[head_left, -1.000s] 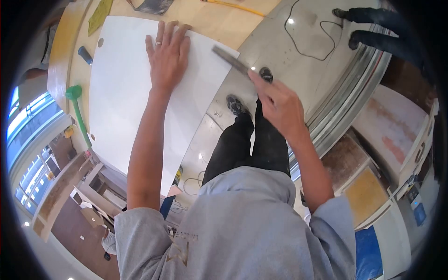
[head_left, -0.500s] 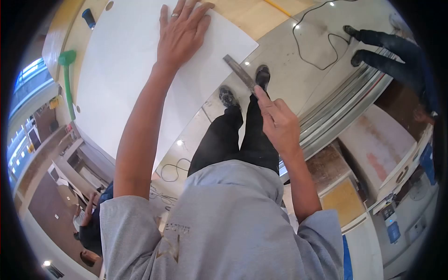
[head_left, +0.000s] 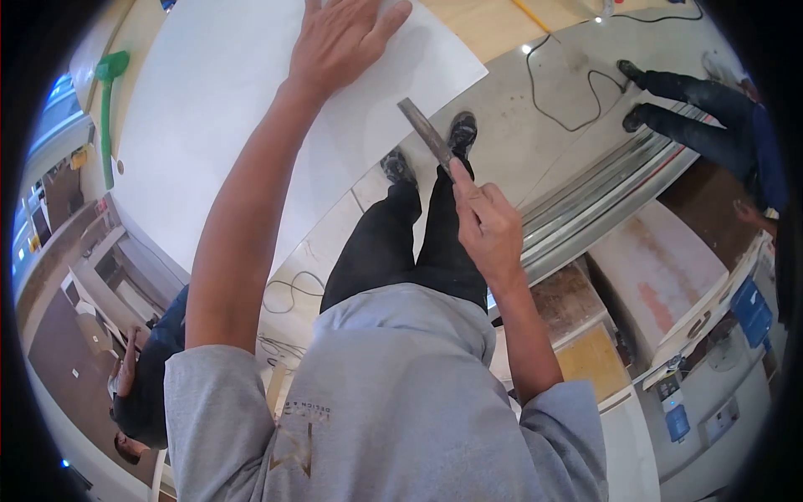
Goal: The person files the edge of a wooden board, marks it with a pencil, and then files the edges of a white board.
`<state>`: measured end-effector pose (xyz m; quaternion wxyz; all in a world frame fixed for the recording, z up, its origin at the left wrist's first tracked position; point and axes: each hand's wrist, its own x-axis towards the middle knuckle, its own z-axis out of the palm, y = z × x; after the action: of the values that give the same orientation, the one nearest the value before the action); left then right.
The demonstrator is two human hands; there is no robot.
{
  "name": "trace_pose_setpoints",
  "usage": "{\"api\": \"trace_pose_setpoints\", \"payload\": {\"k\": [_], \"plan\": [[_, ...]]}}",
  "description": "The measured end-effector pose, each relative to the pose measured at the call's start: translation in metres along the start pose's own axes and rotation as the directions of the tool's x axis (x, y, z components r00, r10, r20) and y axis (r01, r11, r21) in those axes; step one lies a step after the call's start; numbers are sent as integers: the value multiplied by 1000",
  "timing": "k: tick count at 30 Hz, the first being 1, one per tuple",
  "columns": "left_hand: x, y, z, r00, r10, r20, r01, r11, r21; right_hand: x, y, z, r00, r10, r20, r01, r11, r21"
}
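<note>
A large white panel (head_left: pixel 201 142) lies before me. Resting flat on it near the top of the view, my left hand (head_left: pixel 341 48) has its fingers stretched out, the tips partly cut off by the frame. My right hand (head_left: pixel 489 224) is closed around the near end of a flat metal file (head_left: pixel 427 132), its index finger laid along the tool. The file's far end overlaps the panel's near edge in view; whether it touches cannot be made out.
A green mallet (head_left: pixel 107 105) lies left of the panel, and a yellow pencil (head_left: pixel 533 17) at the wooden tabletop's (head_left: pixel 473 21) edge. A black cord (head_left: pixel 535 94) crosses the floor. Long metal profiles (head_left: pixel 611 197) lie right. One person (head_left: pixel 698 92) stands at right, another (head_left: pixel 155 381) at left.
The view has shifted, so the panel and my left hand sit higher in it. A blue-handled tool at upper left has almost left the frame. My right hand keeps hold of the file.
</note>
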<state>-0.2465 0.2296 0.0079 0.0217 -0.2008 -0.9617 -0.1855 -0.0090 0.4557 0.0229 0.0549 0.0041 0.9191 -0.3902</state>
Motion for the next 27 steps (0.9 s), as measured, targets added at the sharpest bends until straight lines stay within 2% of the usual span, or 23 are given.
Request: {"api": "trace_pose_setpoints", "payload": {"k": [2, 5, 8, 14, 17, 20, 23, 25, 27], "plan": [[-2, -2, 0, 1000, -1, 7, 1, 1000, 2, 16, 9, 9, 999, -32, -4, 32, 999, -2], [0, -3, 0, 1000, 8, -5, -8, 1000, 1, 65, 7, 20, 977, -169, -129, 168, 986, -15], [-2, -2, -1, 1000, 20, -21, -20, 1000, -11, 69, -5, 14, 990, -102, -99, 96, 993, -64], [-2, -6, 3, 999, 23, -30, -24, 1000, -9, -15, -10, -1, 999, 27, 36, -25, 998, -59], [-3, -7, 3, 999, 20, -25, -20, 1000, -7, 52, 10, 11, 982, -143, -122, 129, 985, -117], [-3, -9, 2, 1000, 10, -18, -11, 1000, -24, 118, 11, 8, 963, -130, -237, 130, 991, -15], [0, -8, -1, 1000, 7, -13, -8, 998, -58, 72, 10, 8, 980, -104, -168, 101, 995, -26], [0, -7, -4, 1000, 3, 3, -3, 998, -65, 18, 1, 7, 996, -45, -72, 40, 997, -67], [0, -4, -8, 1000, 0, 17, 1, 998, -57, -4, -1, 4, 1000, 6, -17, -7, 999, -44]]}}
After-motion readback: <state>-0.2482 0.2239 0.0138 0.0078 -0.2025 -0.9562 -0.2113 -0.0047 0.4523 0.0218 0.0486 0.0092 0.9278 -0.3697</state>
